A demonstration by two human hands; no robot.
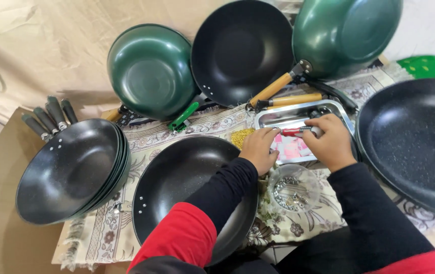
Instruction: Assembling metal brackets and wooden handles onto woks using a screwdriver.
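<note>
The red-handled screwdriver [294, 132] lies pinched between both hands: right hand [331, 142] grips its handle, left hand [258, 148] steadies the tip over the steel tray [298, 112].

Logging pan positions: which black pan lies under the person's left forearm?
The handle-less black pan in front centre, with rivet holes; the left sleeve crosses its rim, unlike the others.

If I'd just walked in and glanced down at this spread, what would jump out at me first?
Most likely the ring of woks: a stack of black woks at the left, one black wok right in front, and glossy green woks propped bottom-out at the back. In the middle, the left hand and right hand meet over a shiny metal tray, the right one gripping a red-handled tool. Just below sits a clear bowl of small metal parts.
</note>
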